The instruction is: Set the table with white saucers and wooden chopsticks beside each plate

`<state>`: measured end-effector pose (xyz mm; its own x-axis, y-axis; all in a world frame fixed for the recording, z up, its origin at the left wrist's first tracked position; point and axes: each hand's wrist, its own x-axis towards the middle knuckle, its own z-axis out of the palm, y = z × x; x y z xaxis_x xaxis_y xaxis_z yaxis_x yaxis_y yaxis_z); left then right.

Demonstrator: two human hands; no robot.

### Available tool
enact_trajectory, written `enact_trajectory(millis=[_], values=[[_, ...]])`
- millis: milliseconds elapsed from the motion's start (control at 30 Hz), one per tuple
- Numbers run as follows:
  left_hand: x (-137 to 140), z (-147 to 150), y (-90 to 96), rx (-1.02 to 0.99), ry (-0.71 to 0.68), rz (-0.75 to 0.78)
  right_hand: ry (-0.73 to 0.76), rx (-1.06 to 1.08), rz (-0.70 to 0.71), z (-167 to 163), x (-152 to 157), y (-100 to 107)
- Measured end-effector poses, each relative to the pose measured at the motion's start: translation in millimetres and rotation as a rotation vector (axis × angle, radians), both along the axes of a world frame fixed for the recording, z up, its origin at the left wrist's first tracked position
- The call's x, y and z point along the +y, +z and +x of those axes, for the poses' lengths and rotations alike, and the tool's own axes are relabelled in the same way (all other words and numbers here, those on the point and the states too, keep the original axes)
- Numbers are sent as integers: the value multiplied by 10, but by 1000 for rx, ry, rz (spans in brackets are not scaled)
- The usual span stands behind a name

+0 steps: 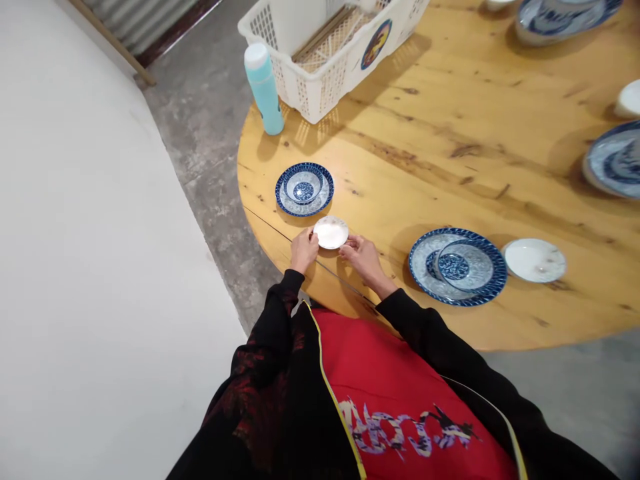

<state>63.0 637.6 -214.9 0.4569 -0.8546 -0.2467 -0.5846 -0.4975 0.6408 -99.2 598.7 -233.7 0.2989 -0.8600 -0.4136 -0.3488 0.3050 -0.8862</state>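
Nearest the viewer, a person's red shirt shows between the panels of an open black jacket. Ahead of it, at the rim of a rounded wooden table, the left hand pinches the left edge of a small white saucer, while the right hand has thumb and fingers closed on its opposite edge. The saucer lies level between the hands; whether it touches the wood cannot be told. To the right, a large blue-and-white plate bears a patterned bowl, with a second white saucer at its right edge. Just beyond the held saucer, a smaller blue-rimmed plate carries a small blue-and-white bowl. Farther off, a turquoise bottle with a white cap stands upright beside a white plastic basket containing thin brown sticks. At upper right, blue-and-white dishes are partly cut off.
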Motion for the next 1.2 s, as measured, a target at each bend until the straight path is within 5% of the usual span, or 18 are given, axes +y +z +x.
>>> enact_trajectory(millis=[1200], values=[[-100,109,-162,33,-1,-47,-26,-15,-24,90,-106,-61]])
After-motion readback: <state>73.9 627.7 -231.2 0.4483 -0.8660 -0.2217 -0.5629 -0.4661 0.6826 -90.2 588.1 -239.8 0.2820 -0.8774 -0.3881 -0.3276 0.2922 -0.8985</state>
